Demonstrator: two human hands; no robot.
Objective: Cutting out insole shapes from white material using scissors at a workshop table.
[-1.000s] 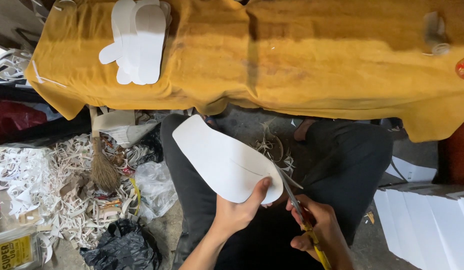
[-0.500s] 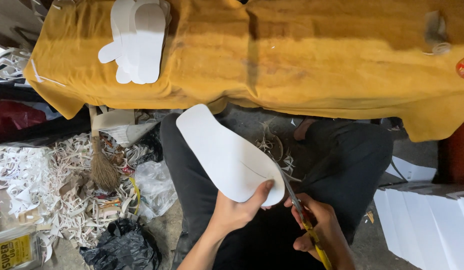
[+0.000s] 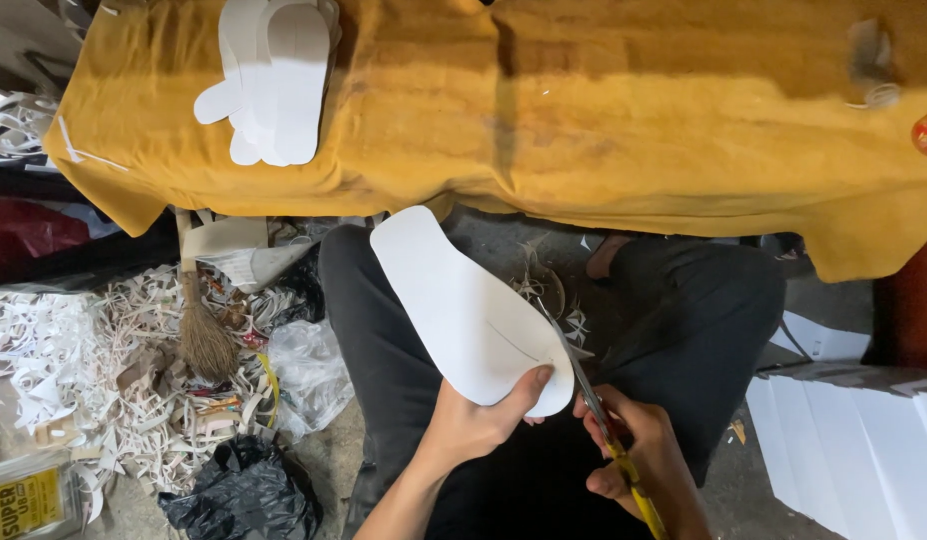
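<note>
— Why hold the white sole-shaped foam cut-out (image 3: pixel 464 310) out over your lap?

— My left hand (image 3: pixel 474 425) pinches its heel end, thumb on top, fingers closed beneath, so the edge meets the yellow-handled scissors (image 3: pixel 604 420); my right hand (image 3: pixel 644 465) is wrapped tight round the handles

— And the trimmings?

— They drop to the floor, clear of the white cut soles stacked (image 3: pixel 274 80) on the mustard-yellow cloth-covered bench (image 3: pixel 634 130)

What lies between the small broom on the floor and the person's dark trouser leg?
In the head view, a crumpled clear plastic bag lies between the broom and the trouser leg, among white paper trimmings.
</note>
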